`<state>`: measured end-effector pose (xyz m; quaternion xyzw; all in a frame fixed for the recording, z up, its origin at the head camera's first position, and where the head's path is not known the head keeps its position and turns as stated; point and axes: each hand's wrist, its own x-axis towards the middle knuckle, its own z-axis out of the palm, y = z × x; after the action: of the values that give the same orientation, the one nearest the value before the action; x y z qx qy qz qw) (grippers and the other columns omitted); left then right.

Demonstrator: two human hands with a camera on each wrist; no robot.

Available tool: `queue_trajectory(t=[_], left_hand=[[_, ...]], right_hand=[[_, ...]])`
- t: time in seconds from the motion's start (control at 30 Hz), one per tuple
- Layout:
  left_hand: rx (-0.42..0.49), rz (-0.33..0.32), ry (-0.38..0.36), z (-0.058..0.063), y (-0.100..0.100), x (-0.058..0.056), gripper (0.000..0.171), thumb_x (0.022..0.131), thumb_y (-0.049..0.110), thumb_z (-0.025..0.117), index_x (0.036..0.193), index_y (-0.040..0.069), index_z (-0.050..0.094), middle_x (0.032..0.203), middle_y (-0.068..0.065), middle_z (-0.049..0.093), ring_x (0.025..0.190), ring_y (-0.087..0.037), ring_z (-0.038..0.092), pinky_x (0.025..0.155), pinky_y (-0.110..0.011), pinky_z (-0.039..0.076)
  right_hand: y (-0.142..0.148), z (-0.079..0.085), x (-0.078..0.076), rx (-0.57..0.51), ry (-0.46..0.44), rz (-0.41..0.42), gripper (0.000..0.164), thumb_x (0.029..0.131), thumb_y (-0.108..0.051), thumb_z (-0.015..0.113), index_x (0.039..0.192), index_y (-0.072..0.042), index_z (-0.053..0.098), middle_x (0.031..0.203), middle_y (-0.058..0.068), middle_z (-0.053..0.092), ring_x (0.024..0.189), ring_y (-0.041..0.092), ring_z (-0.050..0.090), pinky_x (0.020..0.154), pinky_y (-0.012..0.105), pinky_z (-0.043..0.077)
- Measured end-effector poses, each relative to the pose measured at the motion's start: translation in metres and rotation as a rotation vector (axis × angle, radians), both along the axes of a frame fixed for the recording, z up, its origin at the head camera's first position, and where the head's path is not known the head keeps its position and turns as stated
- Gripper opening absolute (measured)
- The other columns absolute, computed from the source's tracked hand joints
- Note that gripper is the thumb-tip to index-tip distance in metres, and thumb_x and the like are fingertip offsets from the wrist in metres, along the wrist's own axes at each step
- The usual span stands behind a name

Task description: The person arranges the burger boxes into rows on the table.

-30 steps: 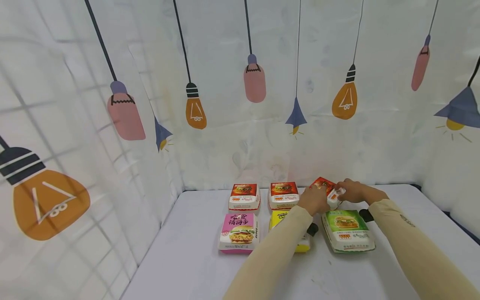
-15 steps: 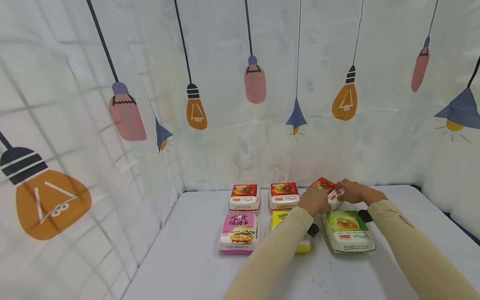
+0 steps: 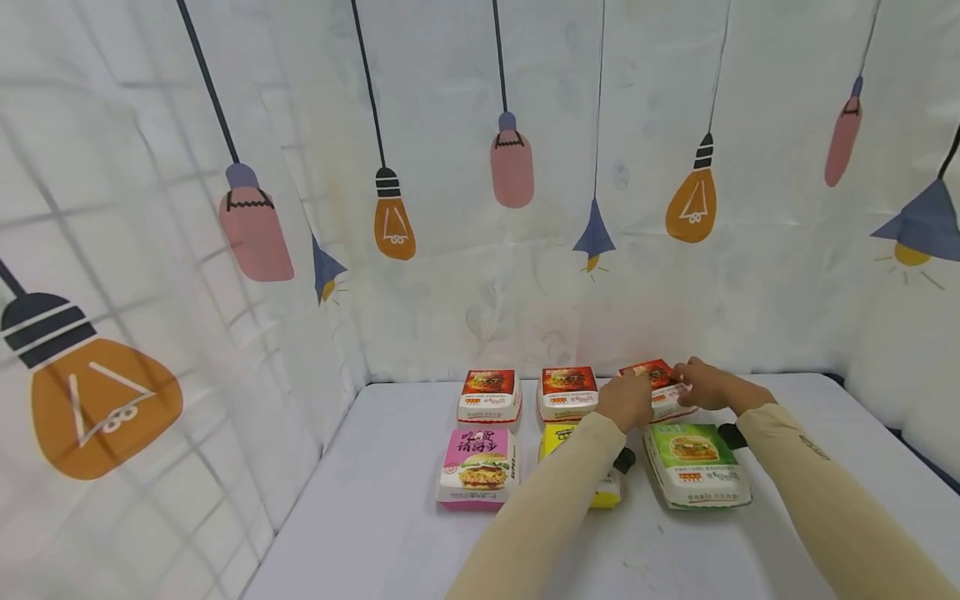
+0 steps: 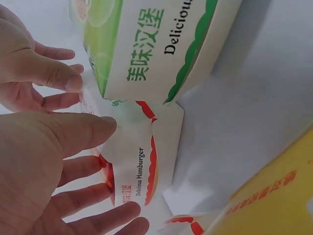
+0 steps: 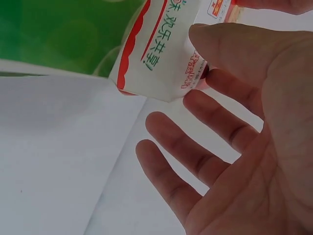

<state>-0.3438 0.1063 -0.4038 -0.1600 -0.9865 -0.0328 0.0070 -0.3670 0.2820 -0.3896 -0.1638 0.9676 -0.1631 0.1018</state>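
Both my hands are at a red-topped burger box [image 3: 663,400] at the right end of the back row. Its lid lies down, and the box sits slightly askew. In the head view my left hand [image 3: 628,400] touches its left side. The left wrist view shows that hand's fingers spread along the red top, the thumb across the white side. At the opposite corner is my right hand [image 3: 708,385]. In the right wrist view its thumb [image 5: 220,41] overlaps the white panel, the index fingertip meets the red corner, and the other fingers extend loosely below.
A green burger box [image 3: 693,467] sits directly in front. A yellow box [image 3: 606,492] is partly hidden by my left sleeve, with a pink box [image 3: 477,467] to its left. Two more red boxes stand behind, a left one [image 3: 489,396] and a middle one [image 3: 567,393].
The red box's front flap, raised and bunched between my hands earlier, now lies flat, and the front panel faces me. My left hand has shifted slightly left; the other boxes stay put.
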Motion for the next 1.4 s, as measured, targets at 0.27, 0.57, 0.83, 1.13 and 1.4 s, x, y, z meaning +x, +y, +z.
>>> queue_trajectory(t=[0.27,0.57,0.83,1.13,1.4], left_hand=[[-0.029,-0.027,0.095,-0.004,-0.005,-0.002,0.023,0.095,0.032,0.071,0.117,0.024,0.07,0.11,0.007,0.071,0.088,-0.008,0.068,0.067,-0.027,0.056],[-0.031,-0.022,0.119,-0.006,-0.006,-0.004,0.031,0.093,0.033,0.074,0.122,0.023,0.069,0.112,0.007,0.071,0.09,-0.008,0.069,0.069,-0.026,0.057],[-0.012,0.014,0.077,-0.007,-0.002,-0.008,0.028,0.093,0.033,0.075,0.12,0.026,0.072,0.115,0.007,0.071,0.085,-0.009,0.069,0.067,-0.028,0.057],[-0.001,0.024,0.098,-0.009,-0.001,-0.009,0.029,0.09,0.033,0.078,0.118,0.025,0.072,0.108,0.007,0.073,0.082,-0.007,0.068,0.065,-0.027,0.057],[-0.001,0.013,0.11,-0.012,0.0,-0.011,0.029,0.091,0.033,0.077,0.118,0.026,0.072,0.11,0.008,0.073,0.086,-0.007,0.069,0.067,-0.027,0.058]], right_hand=[[0.001,-0.01,-0.006,0.006,-0.057,-0.058,0.051,0.093,-0.009,0.07,0.137,0.005,0.048,0.109,0.022,0.063,0.093,0.032,0.06,0.087,0.053,0.053],[0.006,-0.014,-0.007,-0.028,-0.095,-0.072,0.051,0.093,-0.008,0.071,0.135,0.001,0.043,0.102,0.019,0.064,0.087,0.029,0.06,0.079,0.047,0.053],[0.008,-0.014,-0.01,-0.02,-0.113,-0.086,0.051,0.093,-0.01,0.072,0.134,-0.001,0.043,0.105,0.021,0.065,0.09,0.031,0.062,0.084,0.052,0.054],[0.01,-0.016,-0.011,-0.037,-0.123,-0.083,0.047,0.093,-0.011,0.071,0.132,-0.003,0.045,0.106,0.02,0.065,0.09,0.031,0.061,0.082,0.05,0.052],[0.012,-0.016,-0.012,-0.048,-0.124,-0.084,0.048,0.093,-0.01,0.071,0.132,-0.003,0.044,0.107,0.022,0.065,0.091,0.032,0.062,0.085,0.055,0.053]])
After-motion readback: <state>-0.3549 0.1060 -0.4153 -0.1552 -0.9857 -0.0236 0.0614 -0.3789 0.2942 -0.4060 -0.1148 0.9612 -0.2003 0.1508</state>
